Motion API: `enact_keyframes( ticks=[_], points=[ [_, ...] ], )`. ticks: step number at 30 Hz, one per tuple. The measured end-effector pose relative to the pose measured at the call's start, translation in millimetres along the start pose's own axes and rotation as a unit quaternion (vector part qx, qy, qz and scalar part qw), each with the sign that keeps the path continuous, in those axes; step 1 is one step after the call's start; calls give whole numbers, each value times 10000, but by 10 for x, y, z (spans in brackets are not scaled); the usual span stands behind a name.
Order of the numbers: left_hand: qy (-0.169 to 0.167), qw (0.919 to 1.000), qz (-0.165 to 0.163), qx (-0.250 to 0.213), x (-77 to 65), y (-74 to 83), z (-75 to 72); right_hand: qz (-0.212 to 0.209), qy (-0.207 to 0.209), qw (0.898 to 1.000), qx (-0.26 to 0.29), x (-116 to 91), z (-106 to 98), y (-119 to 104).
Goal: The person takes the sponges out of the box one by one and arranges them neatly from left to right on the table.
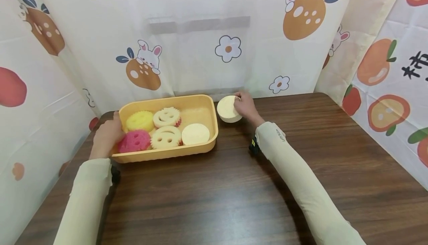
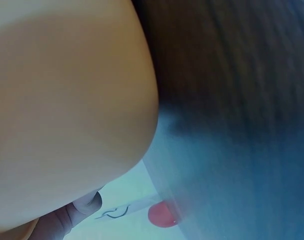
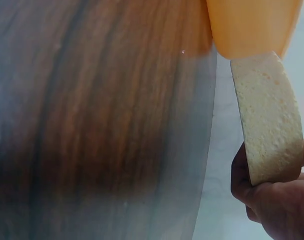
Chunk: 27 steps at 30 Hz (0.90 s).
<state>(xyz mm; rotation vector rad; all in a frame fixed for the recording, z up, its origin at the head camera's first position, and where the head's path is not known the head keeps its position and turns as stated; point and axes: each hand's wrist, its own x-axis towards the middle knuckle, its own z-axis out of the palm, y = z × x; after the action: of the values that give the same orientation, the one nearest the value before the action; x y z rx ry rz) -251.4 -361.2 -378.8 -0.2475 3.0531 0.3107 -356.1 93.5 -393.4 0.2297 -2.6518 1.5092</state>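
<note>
My right hand (image 1: 246,106) pinches a thick, round cream sponge (image 1: 229,109) by its right edge, just beyond the right end of a yellow-orange plastic tray (image 1: 216,129). Up close in the right wrist view, the sponge's porous side (image 3: 267,120) shows, with fingers and thumb on either face. At the tray's opposite end, my left hand (image 1: 108,133) grips the rim. The tray wall (image 2: 71,110) fills much of the left wrist view, leaving only some fingers (image 2: 74,215) visible. Inside lie a yellow sponge (image 1: 140,121), a pink one (image 1: 135,141), two cream smiley sponges (image 1: 166,137) and a plain cream disc (image 1: 195,134).
The dark wood table (image 1: 200,200) ends at the back against a printed curtain (image 1: 197,59). More patterned cloth (image 1: 394,100) hangs along the right side, and another panel (image 1: 30,126) along the left.
</note>
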Motion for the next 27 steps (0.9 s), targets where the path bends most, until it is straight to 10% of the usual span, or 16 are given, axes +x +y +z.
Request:
enact_keyframes(
  ticks=[27],
  points=[
    [9, 10000, -24, 23, -13, -20, 33, 10, -773, 9914, -1052, -51, 14, 40]
  ],
)
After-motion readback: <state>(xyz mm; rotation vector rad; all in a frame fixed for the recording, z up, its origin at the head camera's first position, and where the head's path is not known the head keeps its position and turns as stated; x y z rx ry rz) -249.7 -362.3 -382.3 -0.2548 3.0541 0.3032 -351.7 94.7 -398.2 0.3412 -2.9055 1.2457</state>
